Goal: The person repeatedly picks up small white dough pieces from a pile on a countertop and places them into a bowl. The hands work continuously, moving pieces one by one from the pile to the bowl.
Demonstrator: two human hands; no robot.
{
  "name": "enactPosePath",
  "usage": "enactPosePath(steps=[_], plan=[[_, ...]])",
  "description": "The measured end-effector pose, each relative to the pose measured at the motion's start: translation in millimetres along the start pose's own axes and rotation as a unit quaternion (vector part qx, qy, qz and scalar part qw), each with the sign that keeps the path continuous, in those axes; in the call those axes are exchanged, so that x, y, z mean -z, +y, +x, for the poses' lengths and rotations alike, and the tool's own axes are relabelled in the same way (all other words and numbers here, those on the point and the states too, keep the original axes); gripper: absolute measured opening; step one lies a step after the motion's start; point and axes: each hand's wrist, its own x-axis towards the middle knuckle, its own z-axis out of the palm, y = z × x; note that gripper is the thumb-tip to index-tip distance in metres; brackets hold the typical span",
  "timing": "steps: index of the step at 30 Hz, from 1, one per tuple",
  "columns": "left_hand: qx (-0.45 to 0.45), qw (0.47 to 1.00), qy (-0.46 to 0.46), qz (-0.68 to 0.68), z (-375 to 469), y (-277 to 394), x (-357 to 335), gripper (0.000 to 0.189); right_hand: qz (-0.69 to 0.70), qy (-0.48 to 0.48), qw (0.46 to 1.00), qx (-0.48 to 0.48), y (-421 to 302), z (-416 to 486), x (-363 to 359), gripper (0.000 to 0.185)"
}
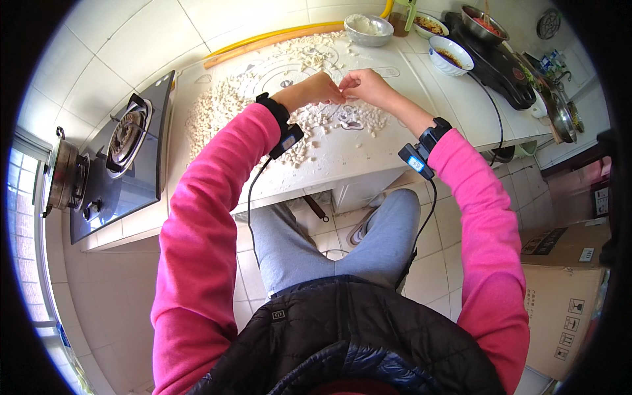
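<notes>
My left hand [316, 91] and my right hand [363, 88] meet over a pale dough mat [365, 148] with printed rings. Their fingertips come together at a small whitish bit, probably dough, too small to make out clearly. Many small white dough pieces [212, 116] lie heaped on the mat's left side, and more are strewn below my hands. Beyond them is a loose pile of longer dough bits [313, 55]. A wooden rolling pin [266, 48] rests along the back edge, and a metal bowl of flour [369, 30] stands at the back.
A gas stove [131, 143] is at the left, with a metal pot [61, 173] on it. On the right stand a white bowl with dark sauce [450, 57], a black electric appliance [508, 74] and a steel bowl [484, 23]. Cables hang from both wrist devices. Cardboard boxes [558, 306] stand lower right.
</notes>
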Motion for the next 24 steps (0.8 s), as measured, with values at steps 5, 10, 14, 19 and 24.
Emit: enactPosePath(steps=[5, 10, 14, 19, 24], plan=[[-0.028, 0.995, 0.036, 0.086, 3, -7, -1, 0.022, -0.096, 0.007, 0.994, -0.045, 1, -4, 3, 0.011], [0.044, 0.961, 0.125, 0.243, -9, -4, 3, 0.023, -0.233, -0.021, 0.971, 0.039, -16, -19, 1, 0.011], [0.004, 0.967, 0.094, 0.235, -22, -3, 2, 0.025, -0.361, -0.072, 0.925, 0.093, -29, -45, -7, 0.014], [-0.138, 0.976, -0.027, 0.166, -25, 2, -13, 0.026, -0.371, -0.052, 0.922, 0.097, -35, -52, -19, 0.013], [-0.127, 0.983, 0.007, 0.136, -23, 1, -16, 0.019, -0.346, -0.025, 0.933, 0.096, -32, -43, -11, 0.009]])
